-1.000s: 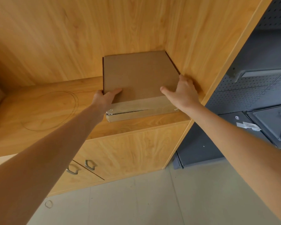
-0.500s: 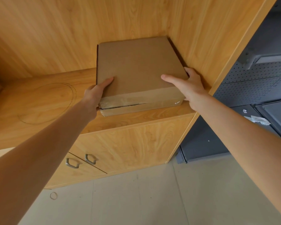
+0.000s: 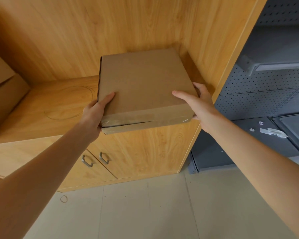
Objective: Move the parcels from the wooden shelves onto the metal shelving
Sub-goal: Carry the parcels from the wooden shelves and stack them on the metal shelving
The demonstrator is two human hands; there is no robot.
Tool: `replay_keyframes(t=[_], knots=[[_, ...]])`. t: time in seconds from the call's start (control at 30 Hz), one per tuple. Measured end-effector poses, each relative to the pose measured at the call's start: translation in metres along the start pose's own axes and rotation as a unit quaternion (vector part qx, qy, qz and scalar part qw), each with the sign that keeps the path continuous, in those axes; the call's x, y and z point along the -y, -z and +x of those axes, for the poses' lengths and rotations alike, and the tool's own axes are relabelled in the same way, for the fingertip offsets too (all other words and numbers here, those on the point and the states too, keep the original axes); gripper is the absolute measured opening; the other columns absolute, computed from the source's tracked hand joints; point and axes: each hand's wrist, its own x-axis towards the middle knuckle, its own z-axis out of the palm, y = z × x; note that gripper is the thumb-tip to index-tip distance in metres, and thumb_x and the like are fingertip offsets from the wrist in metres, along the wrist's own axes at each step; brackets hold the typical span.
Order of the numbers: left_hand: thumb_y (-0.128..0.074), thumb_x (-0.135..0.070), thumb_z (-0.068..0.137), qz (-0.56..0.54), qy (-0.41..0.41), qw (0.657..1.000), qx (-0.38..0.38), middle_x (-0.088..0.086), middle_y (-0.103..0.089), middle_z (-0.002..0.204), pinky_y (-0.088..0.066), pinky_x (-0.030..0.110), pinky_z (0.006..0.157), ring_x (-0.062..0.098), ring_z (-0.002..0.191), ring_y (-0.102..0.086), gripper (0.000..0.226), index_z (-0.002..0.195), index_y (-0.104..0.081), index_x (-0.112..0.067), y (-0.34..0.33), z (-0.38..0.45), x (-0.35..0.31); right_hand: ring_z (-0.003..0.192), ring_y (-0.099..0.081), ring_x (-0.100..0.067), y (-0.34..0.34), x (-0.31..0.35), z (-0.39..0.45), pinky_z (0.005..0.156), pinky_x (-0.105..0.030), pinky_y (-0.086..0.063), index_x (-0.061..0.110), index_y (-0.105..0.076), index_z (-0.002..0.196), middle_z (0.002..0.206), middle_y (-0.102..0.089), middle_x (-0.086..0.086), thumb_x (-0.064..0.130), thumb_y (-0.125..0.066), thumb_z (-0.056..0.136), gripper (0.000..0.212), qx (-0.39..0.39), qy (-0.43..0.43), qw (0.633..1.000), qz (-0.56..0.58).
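A flat brown box [image 3: 143,87] sits in the centre of the frame, held between both hands at its near corners. Its near edge, wrapped in clear tape with a dark split along the seam, juts out past the front lip of the wooden shelf [image 3: 59,107]; whether the far end touches the shelf cannot be told.

The left hand [image 3: 95,112] grips the near left corner, thumb laid flat on the top face and the other fingers hidden under or behind the box. The right hand [image 3: 199,107] grips the near right corner, thumb stretched across the top and fingers curled round the right side, close to the shelf's side wall [image 3: 214,49].

At the left edge of the frame a second box [image 3: 3,94] stands on the same shelf, blurred. Below the shelf, at lower centre, are cabinet doors with two metal handles [image 3: 95,159]. On the right of the frame stands the grey metal shelving [image 3: 266,94] with a perforated back panel. A rubber band [image 3: 63,198] lies on the pale floor at lower left.
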Motion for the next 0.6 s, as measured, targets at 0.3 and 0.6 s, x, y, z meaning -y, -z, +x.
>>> replay_keyframes(t=[0.3, 0.6], knots=[[-0.075, -0.046, 0.073, -0.023, 0.022, 0.999, 0.024, 0.004, -0.068, 0.108, -0.054, 0.037, 0.071, 0.022, 0.095, -0.065, 0.061, 0.122, -0.057, -0.015, 0.061, -0.079, 0.002, 0.111, -0.057, -0.020, 0.011, 0.015, -0.098, 0.087, -0.046, -0.051, 0.038, -0.054, 0.122, 0.119, -0.062, 0.005, 0.042, -0.069, 0.080, 0.044, 0.112, -0.081, 0.986, 0.096], [-0.076, -0.047, 0.071, 0.006, -0.012, 0.999, 0.048, 0.007, -0.066, 0.110, -0.054, 0.039, 0.074, 0.025, 0.096, -0.064, 0.066, 0.125, -0.053, -0.017, 0.178, -0.198, -0.024, 0.112, -0.060, -0.023, -0.016, 0.046, -0.262, 0.095, -0.051, -0.048, 0.029, -0.058, 0.122, 0.121, -0.065, -0.001, 0.040, -0.073, 0.071, 0.054, 0.151, -0.095, 0.977, 0.118]])
